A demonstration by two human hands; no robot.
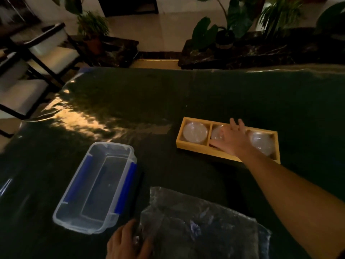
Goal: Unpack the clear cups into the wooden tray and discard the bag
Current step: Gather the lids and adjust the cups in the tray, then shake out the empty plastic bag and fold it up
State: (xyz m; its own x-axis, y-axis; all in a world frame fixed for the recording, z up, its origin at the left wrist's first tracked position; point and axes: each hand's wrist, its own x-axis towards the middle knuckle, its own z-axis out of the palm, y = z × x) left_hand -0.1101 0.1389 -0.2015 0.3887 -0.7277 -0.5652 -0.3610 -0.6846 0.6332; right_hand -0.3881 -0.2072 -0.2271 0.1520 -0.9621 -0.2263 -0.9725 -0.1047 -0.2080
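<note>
The wooden tray (pixel 192 147) lies right of centre on the dark table and has three compartments. A clear cup (pixel 195 132) fills the left one, and another clear cup (pixel 261 143) sits in the right one. My right hand (pixel 230 138) hovers over the middle compartment with fingers spread, partly hiding a third clear cup (pixel 216 134) there. The crumpled clear plastic bag (pixel 197 221) lies flat near the front edge. My left hand (pixel 127 242) rests on the bag's left edge, fingers curled onto the plastic.
An open clear plastic box (pixel 97 186) with blue latches stands left of the bag. The table has a shiny dark cover (pixel 130 101). Chairs (pixel 43 51) stand beyond the far left corner, and potted plants (pixel 224 32) line the back.
</note>
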